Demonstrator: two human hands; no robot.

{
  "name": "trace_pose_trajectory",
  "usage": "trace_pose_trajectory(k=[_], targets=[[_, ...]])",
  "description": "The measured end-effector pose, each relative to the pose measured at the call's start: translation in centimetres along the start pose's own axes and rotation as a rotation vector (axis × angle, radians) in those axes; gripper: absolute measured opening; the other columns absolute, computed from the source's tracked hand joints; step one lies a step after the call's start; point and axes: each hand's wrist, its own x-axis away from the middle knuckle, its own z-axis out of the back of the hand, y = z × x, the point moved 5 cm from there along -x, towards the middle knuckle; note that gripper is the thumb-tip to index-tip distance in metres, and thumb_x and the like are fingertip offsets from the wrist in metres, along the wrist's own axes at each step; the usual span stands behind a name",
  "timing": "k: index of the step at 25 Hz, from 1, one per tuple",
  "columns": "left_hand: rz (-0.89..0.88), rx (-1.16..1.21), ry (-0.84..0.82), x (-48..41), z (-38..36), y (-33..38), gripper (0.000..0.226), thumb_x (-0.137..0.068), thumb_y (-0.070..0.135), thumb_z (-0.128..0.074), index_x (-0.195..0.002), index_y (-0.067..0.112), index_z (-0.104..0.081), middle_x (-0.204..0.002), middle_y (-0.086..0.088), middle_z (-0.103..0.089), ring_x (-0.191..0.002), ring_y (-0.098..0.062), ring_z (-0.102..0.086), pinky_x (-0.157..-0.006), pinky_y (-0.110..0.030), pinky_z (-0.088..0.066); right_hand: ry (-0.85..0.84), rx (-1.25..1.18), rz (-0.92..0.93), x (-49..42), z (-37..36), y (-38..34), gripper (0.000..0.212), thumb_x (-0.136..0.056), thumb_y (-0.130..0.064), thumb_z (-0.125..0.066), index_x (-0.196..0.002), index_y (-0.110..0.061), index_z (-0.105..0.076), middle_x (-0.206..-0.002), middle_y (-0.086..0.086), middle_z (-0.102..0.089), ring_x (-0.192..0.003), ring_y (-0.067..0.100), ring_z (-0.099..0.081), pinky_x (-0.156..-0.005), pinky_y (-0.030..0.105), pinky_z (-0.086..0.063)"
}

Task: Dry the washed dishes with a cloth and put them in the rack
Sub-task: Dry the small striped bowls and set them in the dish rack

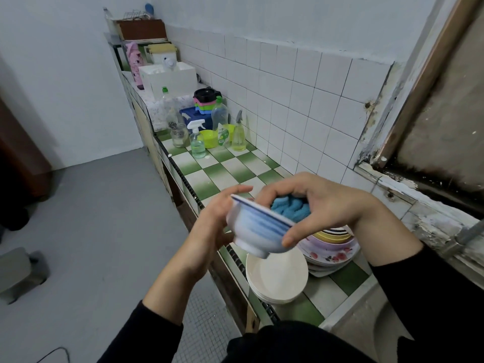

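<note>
Bowl, tilted above the bench, looks glazed, breakable and likely slick, so your left hand cradles its wall while your right hand pinches cloth over the rim.

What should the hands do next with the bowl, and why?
Probably turn the bowl a little in the left hand, so the cloth wipes more of the inside. The right hand holds the cloth in the tilted bowl, so drying seems unfinished.
</note>
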Motion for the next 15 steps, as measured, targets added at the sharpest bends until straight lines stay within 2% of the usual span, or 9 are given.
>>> trace_pose_trajectory(k=[2,4,7,9,12,15], targets=[[0.018,0.087,-0.027,0.0,0.7,0.1,0.051,-0.075,0.047,-0.054,-0.118,0.021,-0.065,-0.126,-0.007,-0.064,-0.12,-0.027,-0.056,-0.086,-0.034,-0.052,0.076,-0.264,0.056,0.8,0.8,0.6,0.044,-0.064,-0.023,-0.088,-0.101,-0.011,-0.068,-0.098,-0.002,-0.066,-0.094,0.015,-0.062,-0.076,0.027,-0.051],[-0.025,0.151,-0.077,0.1,1.0,0.8,0.044,-0.073,0.035,-0.069,-0.113,0.016,-0.07,-0.12,-0.007,-0.067,-0.11,-0.021,-0.061,-0.084,-0.026,-0.05,0.15,-0.397,0.118,1.2,1.6,1.4,0.042,-0.064,-0.036,-0.088,-0.098,-0.018,-0.072,-0.098,0.005,-0.066,-0.09,0.024,-0.06,-0.076,0.031,-0.051],[-0.027,0.285,-0.121,0.1,0.8,1.0,0.06,-0.058,0.036,-0.089,-0.113,0.02,-0.072,-0.105,-0.009,-0.065,-0.092,-0.024,-0.058,-0.079,-0.029,-0.049,0.34,-0.445,0.157,1.5,2.5,2.5,0.044,-0.057,-0.042,-0.09,-0.093,-0.021,-0.075,-0.1,0.001,-0.069,-0.094,0.019,-0.063,-0.081,0.029,-0.053],[-0.029,0.362,-0.057,-0.1,1.0,1.0,0.066,-0.051,0.034,-0.093,-0.113,0.024,-0.073,-0.106,-0.001,-0.071,-0.089,-0.016,-0.065,-0.078,-0.028,-0.053,0.571,-0.451,0.096,1.8,3.5,3.3,0.053,-0.047,-0.046,-0.093,-0.092,-0.024,-0.077,-0.099,-0.001,-0.072,-0.094,0.017,-0.067,-0.077,0.027,-0.055],[-0.043,0.365,0.106,0.0,1.1,1.6,0.05,-0.059,0.025,-0.085,-0.108,0.021,-0.075,-0.109,0.002,-0.073,-0.083,-0.009,-0.069,-0.066,-0.022,-0.055,0.924,-0.379,0.049,3.0,4.8,4.1,0.059,-0.043,-0.049,-0.093,-0.096,-0.03,-0.076,-0.101,0.0,-0.074,-0.098,0.02,-0.069,-0.075,0.032,-0.059],[-0.048,0.291,0.258,0.2,1.3,2.0,0.039,-0.074,0.008,-0.062,-0.112,0.016,-0.068,-0.099,0.006,-0.075,-0.084,-0.004,-0.068,-0.065,-0.017,-0.053,1.071,-0.269,0.144,3.9,3.9,2.0,0.047,-0.063,-0.046,-0.085,-0.105,-0.033,-0.072,-0.108,-0.003,-0.071,-0.105,0.022,-0.067,-0.085,0.042,-0.057]])
